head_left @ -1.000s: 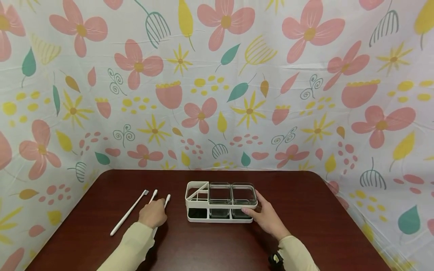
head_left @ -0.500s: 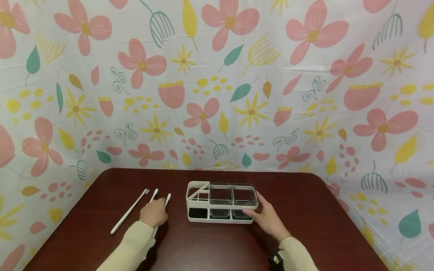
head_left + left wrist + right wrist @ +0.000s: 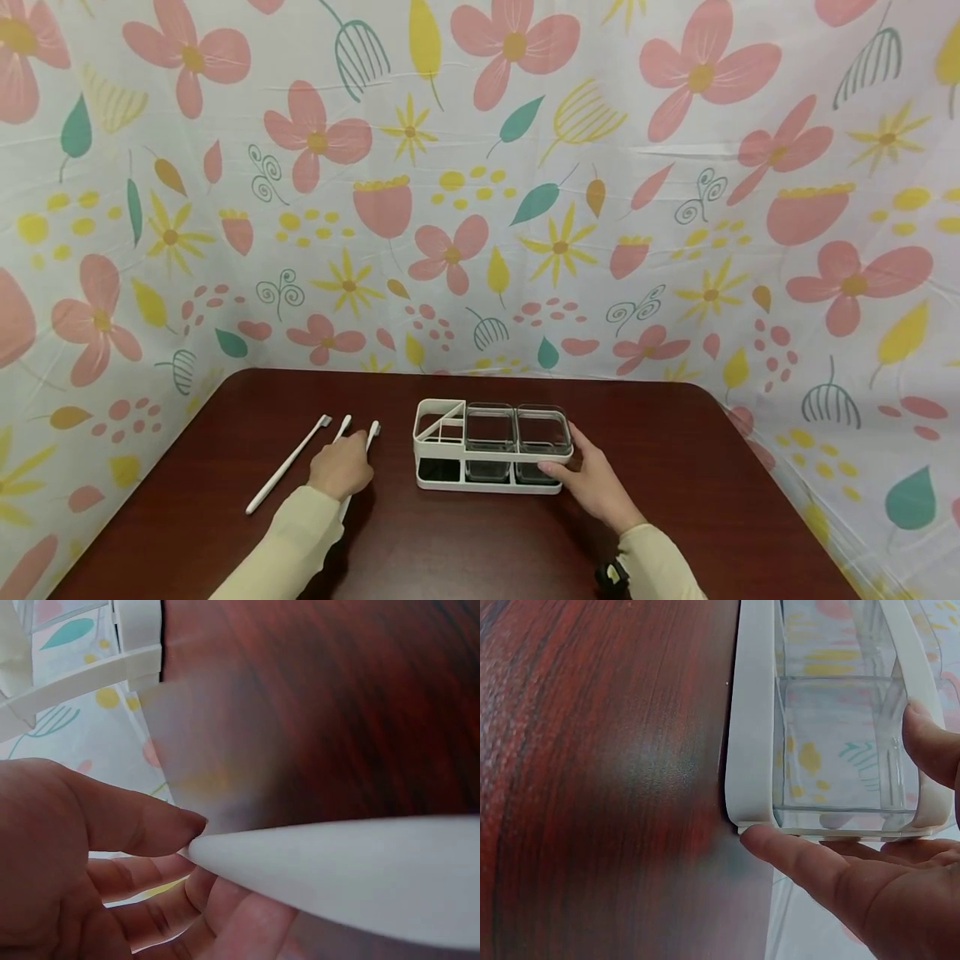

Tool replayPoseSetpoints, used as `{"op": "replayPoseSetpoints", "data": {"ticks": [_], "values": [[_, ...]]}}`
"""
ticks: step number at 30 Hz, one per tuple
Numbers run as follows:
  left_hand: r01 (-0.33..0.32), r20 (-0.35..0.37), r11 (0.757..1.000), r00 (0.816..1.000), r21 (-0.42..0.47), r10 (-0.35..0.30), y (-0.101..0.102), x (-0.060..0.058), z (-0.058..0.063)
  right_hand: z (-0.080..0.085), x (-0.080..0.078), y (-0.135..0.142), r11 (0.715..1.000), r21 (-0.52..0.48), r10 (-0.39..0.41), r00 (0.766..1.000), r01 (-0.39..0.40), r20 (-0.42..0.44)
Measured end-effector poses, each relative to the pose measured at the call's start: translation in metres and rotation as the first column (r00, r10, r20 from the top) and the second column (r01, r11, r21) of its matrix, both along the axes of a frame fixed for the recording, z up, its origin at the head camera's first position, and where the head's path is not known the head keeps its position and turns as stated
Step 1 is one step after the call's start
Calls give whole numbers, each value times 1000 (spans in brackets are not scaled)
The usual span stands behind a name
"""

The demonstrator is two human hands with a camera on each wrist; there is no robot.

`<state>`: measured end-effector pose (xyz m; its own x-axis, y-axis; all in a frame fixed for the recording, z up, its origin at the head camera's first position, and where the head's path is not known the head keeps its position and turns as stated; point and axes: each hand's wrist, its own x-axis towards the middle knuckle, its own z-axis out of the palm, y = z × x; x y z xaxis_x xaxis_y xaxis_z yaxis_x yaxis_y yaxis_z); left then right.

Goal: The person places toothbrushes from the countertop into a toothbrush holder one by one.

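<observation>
My left hand (image 3: 341,468) pinches a white toothbrush (image 3: 372,433), the rightmost of three at the table's left. In the left wrist view, the thumb and fingers meet at its tapering white handle (image 3: 360,877). A second toothbrush (image 3: 344,423) pokes out beyond that hand, its handle mostly hidden. Farther left, a third toothbrush (image 3: 285,472) lies slanted. At the right end of a white toothbrush holder (image 3: 487,488), my right hand (image 3: 600,487) grips the frame, thumb on the front. Two clear cups (image 3: 844,746) sit in the holder, right of a divided section.
The dark red-brown table (image 3: 435,550) has rounded far corners. A flower-printed cloth (image 3: 480,275) hangs behind it and along both sides. A small black device (image 3: 611,575) is at the right sleeve's cuff.
</observation>
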<state>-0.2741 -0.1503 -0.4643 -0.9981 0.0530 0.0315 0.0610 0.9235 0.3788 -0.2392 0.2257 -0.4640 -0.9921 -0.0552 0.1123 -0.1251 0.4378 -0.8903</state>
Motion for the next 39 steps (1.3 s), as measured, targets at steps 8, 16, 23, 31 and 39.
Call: {"op": "replayPoseSetpoints", "data": {"ticks": [8,16,23,31,39], "values": [[-7,-28,999,1000,32,8,2,0,10,0,0,1,1000,-5,15,1000,-15,-6],[-17,-66,998,998,61,21,2,2,26,-1,-1,1,1000,-24,20,1000,-20,-5],[-2,-108,994,994,105,13,3,3,34,-1,-1,2,999,-38,23,1000,-23,3],[26,-120,968,993,249,4,4,7,45,-1,-1,1,999,-35,21,1000,-20,9],[21,-142,940,989,342,29,9,10,55,0,0,1,1000,-14,12,1000,-12,15]]}}
